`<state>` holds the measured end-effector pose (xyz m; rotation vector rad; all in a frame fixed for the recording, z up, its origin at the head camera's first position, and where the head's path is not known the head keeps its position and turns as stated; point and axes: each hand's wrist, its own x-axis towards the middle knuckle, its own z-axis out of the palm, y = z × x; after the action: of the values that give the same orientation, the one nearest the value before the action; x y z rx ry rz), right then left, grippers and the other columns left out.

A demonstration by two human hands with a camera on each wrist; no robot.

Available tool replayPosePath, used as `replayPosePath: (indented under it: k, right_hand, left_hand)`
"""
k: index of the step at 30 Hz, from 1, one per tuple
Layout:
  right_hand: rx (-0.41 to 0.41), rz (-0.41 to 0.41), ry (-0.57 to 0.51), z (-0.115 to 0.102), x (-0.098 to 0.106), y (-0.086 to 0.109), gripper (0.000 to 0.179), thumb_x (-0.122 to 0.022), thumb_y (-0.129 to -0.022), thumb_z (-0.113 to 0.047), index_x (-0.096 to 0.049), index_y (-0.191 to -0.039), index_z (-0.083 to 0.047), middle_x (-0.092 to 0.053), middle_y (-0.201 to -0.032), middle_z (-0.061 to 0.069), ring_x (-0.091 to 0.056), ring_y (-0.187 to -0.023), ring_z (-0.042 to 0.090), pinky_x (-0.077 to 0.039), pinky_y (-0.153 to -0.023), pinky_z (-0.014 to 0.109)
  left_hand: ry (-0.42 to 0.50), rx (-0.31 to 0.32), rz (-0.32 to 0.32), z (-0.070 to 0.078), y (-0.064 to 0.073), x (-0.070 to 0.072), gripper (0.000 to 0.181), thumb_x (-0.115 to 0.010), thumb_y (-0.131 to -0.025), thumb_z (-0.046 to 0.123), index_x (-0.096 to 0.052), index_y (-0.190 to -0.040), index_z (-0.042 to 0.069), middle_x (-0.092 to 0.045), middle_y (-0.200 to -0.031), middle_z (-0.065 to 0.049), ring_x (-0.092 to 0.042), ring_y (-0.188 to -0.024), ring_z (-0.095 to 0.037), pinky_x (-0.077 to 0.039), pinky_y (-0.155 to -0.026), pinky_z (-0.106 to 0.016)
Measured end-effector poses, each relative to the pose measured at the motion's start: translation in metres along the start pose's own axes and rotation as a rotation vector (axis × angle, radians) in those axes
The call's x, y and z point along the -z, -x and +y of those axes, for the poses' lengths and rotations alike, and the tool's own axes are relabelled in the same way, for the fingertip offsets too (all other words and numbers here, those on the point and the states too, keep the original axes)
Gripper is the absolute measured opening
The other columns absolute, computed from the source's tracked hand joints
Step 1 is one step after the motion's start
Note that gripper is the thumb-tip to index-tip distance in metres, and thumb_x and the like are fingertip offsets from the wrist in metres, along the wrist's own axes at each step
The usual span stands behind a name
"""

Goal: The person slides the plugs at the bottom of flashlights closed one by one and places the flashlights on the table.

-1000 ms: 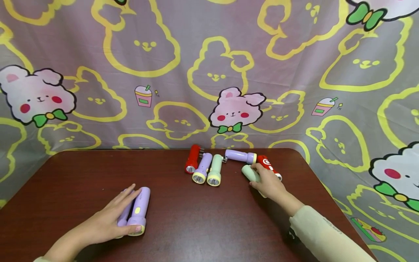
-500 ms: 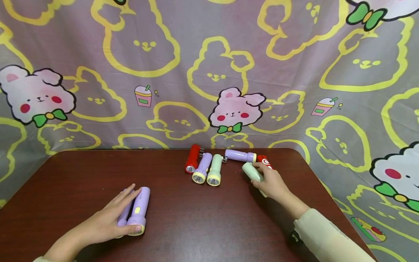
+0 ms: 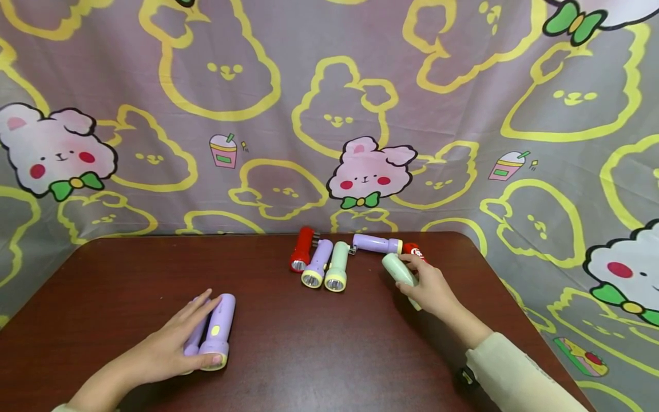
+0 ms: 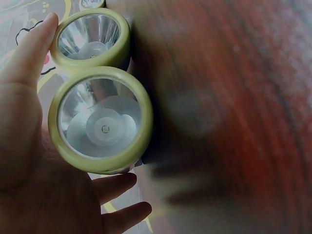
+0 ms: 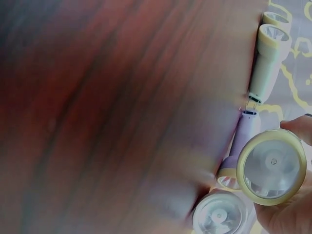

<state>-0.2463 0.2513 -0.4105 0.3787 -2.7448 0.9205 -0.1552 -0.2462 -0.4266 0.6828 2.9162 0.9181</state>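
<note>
Two purple flashlights lie side by side at the table's left. My left hand (image 3: 165, 346) rests over them with its fingers fairly straight, covering much of the left purple flashlight (image 3: 194, 337). Its thumb touches the head of the right purple flashlight (image 3: 220, 326). In the left wrist view, both cream-rimmed lenses (image 4: 105, 122) face the camera. At the right, my right hand (image 3: 432, 286) grips a pale green flashlight (image 3: 399, 270) between thumb and fingers, its lens (image 5: 272, 165) facing the right wrist camera. Behind that hand lies a red flashlight (image 3: 414, 250), partly hidden.
Near the back edge, a red flashlight (image 3: 304, 249), a purple flashlight (image 3: 317, 263) and a green flashlight (image 3: 337, 266) lie in a row. Another purple flashlight (image 3: 377, 244) lies crosswise to their right. A patterned curtain (image 3: 278, 126) hangs behind the brown table (image 3: 309, 355).
My right hand has shifted slightly right and toward me with the green flashlight, now covering more of the red one behind. The left hand has stayed in place.
</note>
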Motion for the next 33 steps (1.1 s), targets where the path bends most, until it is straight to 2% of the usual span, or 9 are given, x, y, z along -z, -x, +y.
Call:
replayPosePath:
  k: [10, 20, 27, 33]
  right_hand:
    - [0.006, 0.028, -0.05, -0.008, -0.004, 0.003, 0.055, -0.08, -0.077, -0.004, -0.06, -0.128, -0.004, -0.071, -0.105, 0.017, -0.067, -0.081, 0.025, -0.052, -0.072, 0.034]
    - [-0.009, 0.005, -0.14, -0.023, -0.014, 0.007, 0.054, -0.079, -0.078, -0.003, -0.057, -0.127, -0.006, -0.069, -0.114, 0.016, -0.066, -0.087, 0.024, -0.052, -0.076, 0.032]
    - [0.004, 0.004, -0.197, -0.033, -0.02, 0.008, 0.053, -0.079, -0.079, -0.002, -0.056, -0.126, -0.007, -0.069, -0.112, 0.014, -0.065, -0.083, 0.021, -0.051, -0.072, 0.027]
    - [0.011, 0.005, -0.218, -0.042, -0.024, 0.012, 0.052, -0.079, -0.079, -0.003, -0.056, -0.125, -0.009, -0.069, -0.113, 0.013, -0.064, -0.083, 0.02, -0.051, -0.072, 0.027]
  left_hand:
    - [-0.001, 0.001, 0.012, 0.0, 0.0, 0.0, 0.099, -0.083, -0.076, 0.046, -0.032, -0.156, 0.02, -0.025, -0.161, -0.024, -0.027, -0.14, -0.057, -0.033, -0.095, -0.078]
    - [0.002, 0.005, 0.003, 0.0, -0.001, 0.001, 0.099, -0.083, -0.076, 0.047, -0.031, -0.156, 0.02, -0.024, -0.161, -0.023, -0.027, -0.141, -0.056, -0.033, -0.095, -0.077]
    - [0.002, 0.003, 0.004, 0.0, -0.001, 0.001, 0.099, -0.083, -0.076, 0.047, -0.032, -0.156, 0.019, -0.024, -0.161, -0.024, -0.026, -0.141, -0.057, -0.032, -0.096, -0.077]
    - [-0.007, 0.006, 0.005, 0.0, 0.0, 0.001, 0.099, -0.083, -0.076, 0.048, -0.032, -0.156, 0.02, -0.025, -0.161, -0.023, -0.027, -0.141, -0.057, -0.032, -0.095, -0.077]
